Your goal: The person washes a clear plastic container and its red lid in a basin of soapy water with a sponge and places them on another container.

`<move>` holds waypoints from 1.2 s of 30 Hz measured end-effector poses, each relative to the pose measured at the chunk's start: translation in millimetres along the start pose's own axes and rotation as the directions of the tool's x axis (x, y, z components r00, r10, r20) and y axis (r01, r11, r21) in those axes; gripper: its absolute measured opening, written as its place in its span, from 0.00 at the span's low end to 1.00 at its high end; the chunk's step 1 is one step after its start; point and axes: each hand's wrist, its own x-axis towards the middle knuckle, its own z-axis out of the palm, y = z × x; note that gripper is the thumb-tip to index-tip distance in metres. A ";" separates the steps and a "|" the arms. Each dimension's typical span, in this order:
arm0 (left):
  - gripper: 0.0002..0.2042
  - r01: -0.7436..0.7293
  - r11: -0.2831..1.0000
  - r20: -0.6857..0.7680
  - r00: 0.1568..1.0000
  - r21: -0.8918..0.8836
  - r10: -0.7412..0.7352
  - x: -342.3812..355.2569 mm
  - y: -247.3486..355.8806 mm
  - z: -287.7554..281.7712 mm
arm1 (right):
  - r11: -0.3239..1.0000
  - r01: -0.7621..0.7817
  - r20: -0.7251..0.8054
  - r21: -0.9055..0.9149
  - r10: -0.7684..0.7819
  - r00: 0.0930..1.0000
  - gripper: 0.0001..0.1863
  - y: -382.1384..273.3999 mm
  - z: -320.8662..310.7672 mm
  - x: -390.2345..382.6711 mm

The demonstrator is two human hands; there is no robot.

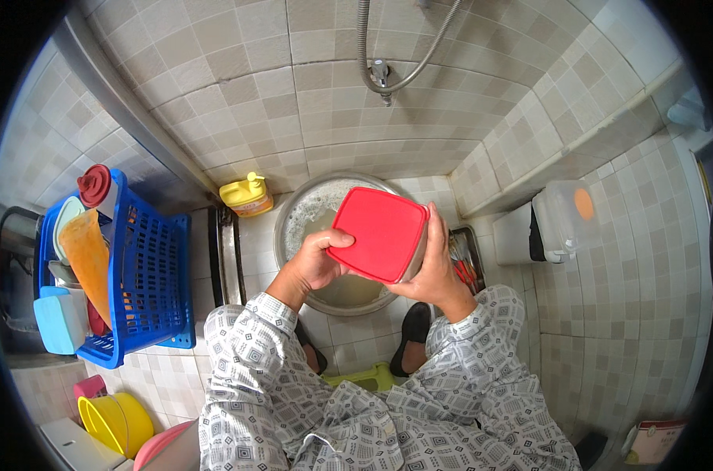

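Note:
Both of my hands hold a square food container with a red lid (382,234) above the metal basin (279,235). My left hand (313,263) grips its near left corner, with the thumb lying on top of the lid. Around the right side curls my right hand (435,271), its fingers partly hidden beneath. The lid sits on the container, and only a strip of the pale body shows at the right edge. Foamy, cloudy water fills the basin, which stands on the tiled floor.
On the left, a blue basket (148,267) is piled with containers and lids. A yellow pump bottle (248,196) stands by the wall. Beside my right hand lies a tray of utensils (466,263). A clear plastic container (564,218) is farther right. A yellow bucket (115,424) sits lower left.

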 end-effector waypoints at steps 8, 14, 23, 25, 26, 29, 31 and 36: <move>0.36 -0.236 0.947 -0.068 0.964 0.218 0.256 7.7 1.4 1.8 | 0.564 -0.264 0.175 0.783 0.208 0.962 0.73 7.8 -2.9 7.1; 0.40 -0.266 0.901 -0.035 0.955 0.344 0.295 13.6 -1.6 10.7 | 0.222 -0.542 0.436 0.810 0.389 0.811 0.48 16.7 -13.1 15.3; 0.43 -0.210 0.902 -0.088 0.961 0.378 0.261 13.0 -8.3 1.1 | 0.264 -0.598 0.430 0.757 0.488 0.760 0.40 15.9 -15.6 17.5; 0.42 -0.213 0.888 -0.067 0.963 0.408 0.261 14.6 -7.1 2.2 | 0.300 -0.577 0.405 0.759 0.477 0.780 0.41 17.5 -15.0 15.6; 0.42 -0.219 0.883 -0.052 0.963 0.416 0.264 16.1 -6.7 2.7 | 0.329 -0.576 0.393 0.748 0.480 0.785 0.41 18.0 -15.7 14.6; 0.41 -0.219 0.876 -0.043 0.964 0.431 0.262 15.8 -5.4 1.6 | 0.357 -0.553 0.385 0.753 0.442 0.810 0.40 12.8 -19.2 16.9; 0.42 -0.202 0.884 -0.045 0.969 0.422 0.242 14.8 -4.9 2.8 | 0.316 -0.542 0.392 0.778 0.429 0.814 0.39 4.1 -24.5 21.5; 0.46 -0.161 0.871 0.002 0.984 0.464 0.180 16.8 -7.8 10.6 | 0.233 -0.557 0.350 0.797 0.574 0.740 0.43 9.2 -14.6 15.3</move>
